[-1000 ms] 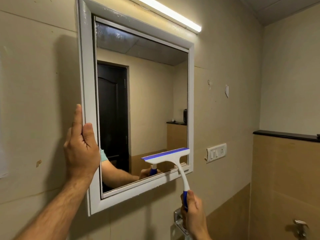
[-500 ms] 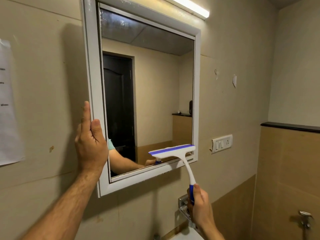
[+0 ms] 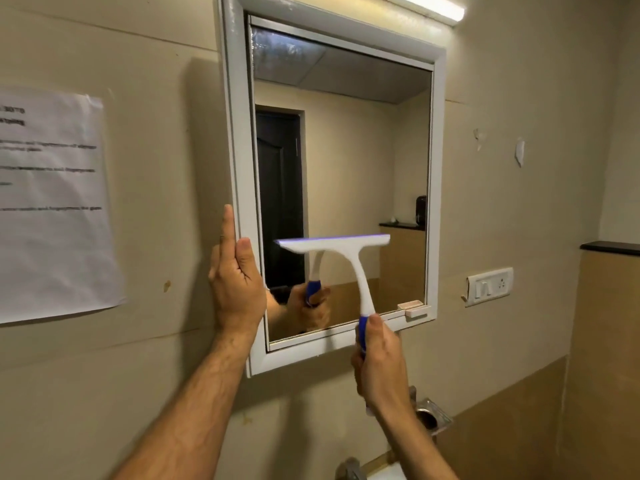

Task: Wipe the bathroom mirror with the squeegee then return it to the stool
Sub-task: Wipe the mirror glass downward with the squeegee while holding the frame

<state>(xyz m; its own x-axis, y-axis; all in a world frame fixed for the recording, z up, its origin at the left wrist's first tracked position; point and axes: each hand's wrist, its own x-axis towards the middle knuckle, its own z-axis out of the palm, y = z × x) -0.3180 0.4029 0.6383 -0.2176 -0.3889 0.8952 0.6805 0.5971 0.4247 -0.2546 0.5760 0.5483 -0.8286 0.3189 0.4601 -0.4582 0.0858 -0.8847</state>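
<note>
Raising the squeegee (image 3: 341,258) from the lower right glass to mid-mirror (image 3: 346,150), right hand (image 3: 379,362) gripping its handle; left hand (image 3: 235,289), fingers straight, steadies the frame; wiping continues.

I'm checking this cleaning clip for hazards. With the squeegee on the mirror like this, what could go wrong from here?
1. The mirror looks like a hinged door; the left hand steadies only its frame edge, so blade pressure might swing it.
2. The right hand grips the squeegee at the handle's end, so the blade may tilt and streak.
3. A small block in the lower right corner could snag the blade.
</note>
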